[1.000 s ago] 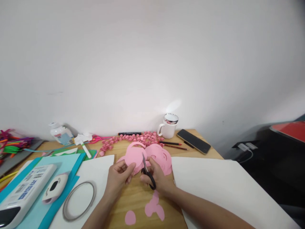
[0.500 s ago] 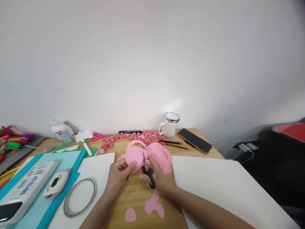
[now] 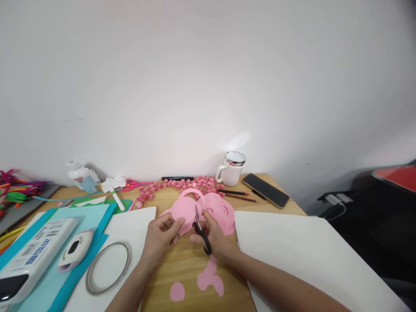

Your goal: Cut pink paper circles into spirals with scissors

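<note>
— Shifted rightward since the earlier frame: thin curved pink paper strip (image 3: 192, 190), arching beyond flat round pink paper disc (image 3: 183, 211). How gripped?
— Pinching disc by its near left edge with left hand (image 3: 163, 233); clasping black-handled metal scissors (image 3: 203, 236) in right hand (image 3: 213, 236).
— Disc's bearing?
— Just left of scissors' tips, contact unclear. Long axis of scissors: forward, slightly left. Nearer strip's right end: right hand.

Soft, even light with pale glare above the mug (image 3: 231, 175)
</note>
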The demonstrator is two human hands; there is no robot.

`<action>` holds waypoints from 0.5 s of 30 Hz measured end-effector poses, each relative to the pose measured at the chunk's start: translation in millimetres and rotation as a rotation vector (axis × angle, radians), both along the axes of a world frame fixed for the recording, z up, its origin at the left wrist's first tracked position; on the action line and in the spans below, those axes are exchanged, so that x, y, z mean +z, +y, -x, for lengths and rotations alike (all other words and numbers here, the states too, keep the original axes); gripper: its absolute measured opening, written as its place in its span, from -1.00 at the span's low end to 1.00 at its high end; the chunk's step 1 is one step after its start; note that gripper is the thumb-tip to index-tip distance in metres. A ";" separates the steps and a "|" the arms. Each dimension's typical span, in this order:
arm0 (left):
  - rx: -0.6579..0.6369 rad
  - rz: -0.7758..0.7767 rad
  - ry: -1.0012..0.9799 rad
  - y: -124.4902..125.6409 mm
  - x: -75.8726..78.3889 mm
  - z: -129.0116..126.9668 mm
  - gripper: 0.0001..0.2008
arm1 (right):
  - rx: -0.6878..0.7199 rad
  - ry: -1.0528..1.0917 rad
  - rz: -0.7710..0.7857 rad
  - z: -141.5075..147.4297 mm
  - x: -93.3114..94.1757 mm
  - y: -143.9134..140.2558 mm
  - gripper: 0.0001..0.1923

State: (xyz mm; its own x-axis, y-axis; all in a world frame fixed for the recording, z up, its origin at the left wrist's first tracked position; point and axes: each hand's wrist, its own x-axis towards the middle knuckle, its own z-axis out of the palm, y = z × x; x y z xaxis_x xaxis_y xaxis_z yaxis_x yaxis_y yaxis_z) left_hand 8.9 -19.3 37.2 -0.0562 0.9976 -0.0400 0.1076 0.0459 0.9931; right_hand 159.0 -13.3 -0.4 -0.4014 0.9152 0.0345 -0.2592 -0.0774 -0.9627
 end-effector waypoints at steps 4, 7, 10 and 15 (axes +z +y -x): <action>0.000 0.002 0.003 -0.3 1.4 -0.5 -0.66 | 0.000 0.002 0.018 0.2 -0.1 0.5 -0.48; -0.004 0.004 0.000 -0.4 2.1 -0.3 -0.65 | 0.006 -0.016 0.010 0.0 0.7 0.2 -0.49; -0.007 0.006 -0.024 -0.6 2.3 -0.2 -0.68 | -0.007 -0.049 0.010 -0.2 1.6 -0.4 -0.51; 0.009 0.004 -0.046 -0.9 0.6 0.3 -0.68 | -0.011 -0.092 0.009 0.0 -1.5 -0.8 -0.56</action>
State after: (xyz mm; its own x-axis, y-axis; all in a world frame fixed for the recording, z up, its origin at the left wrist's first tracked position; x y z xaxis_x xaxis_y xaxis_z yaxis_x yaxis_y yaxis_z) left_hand 8.5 -20.2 37.8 -0.0629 0.9969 -0.0467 0.0612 0.0505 0.9968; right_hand 159.0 -14.1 -1.8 -0.3928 0.9196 -0.0110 -0.1700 -0.0843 -0.9818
